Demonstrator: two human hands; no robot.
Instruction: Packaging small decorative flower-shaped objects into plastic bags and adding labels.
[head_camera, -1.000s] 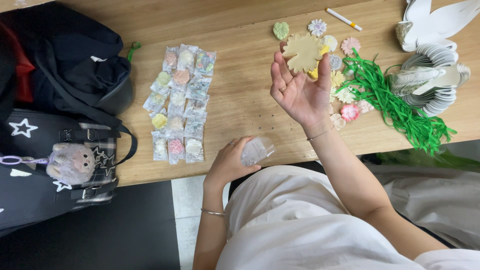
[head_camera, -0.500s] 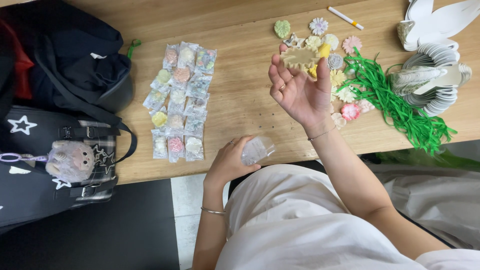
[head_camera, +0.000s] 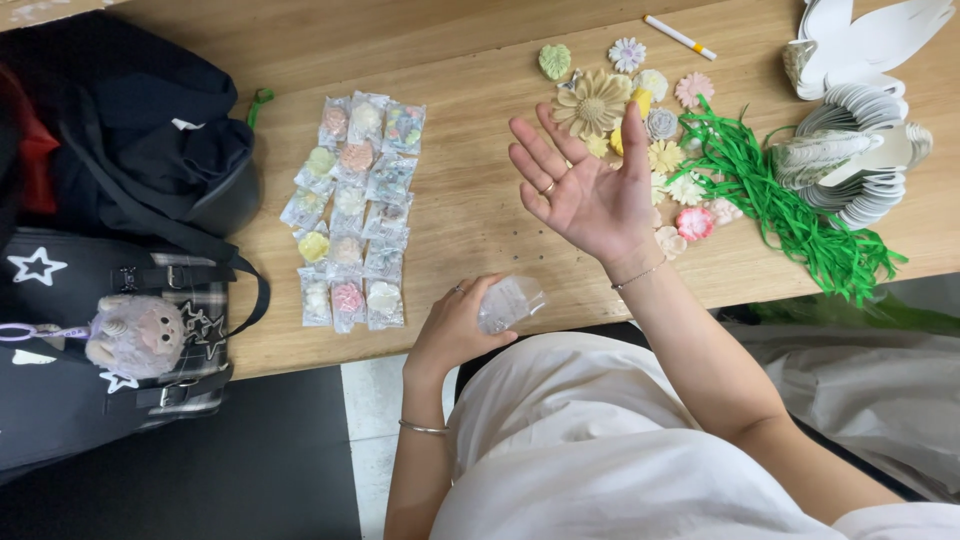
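My right hand (head_camera: 585, 185) hovers palm up over the wooden table (head_camera: 470, 215), fingers spread, holding nothing. Just beyond its fingertips lies a beige flower-shaped piece (head_camera: 592, 103) among several small pastel flower pieces (head_camera: 660, 125). My left hand (head_camera: 455, 325) rests at the table's near edge, closed on a small clear plastic bag (head_camera: 510, 302). To its left lie rows of small clear packets (head_camera: 352, 215), each with a pastel flower piece inside.
Green shredded paper strips (head_camera: 780, 195) lie right of the flowers. A stack of white paper cut-outs (head_camera: 865, 150) stands at the far right, a white marker (head_camera: 680, 36) at the back. Dark bags (head_camera: 130, 170) with a plush charm (head_camera: 135, 335) fill the left.
The beige flower piece that my right hand held up now lies on the table among the others. That hand has opened and lowered, palm up. My left hand keeps the clear bag.
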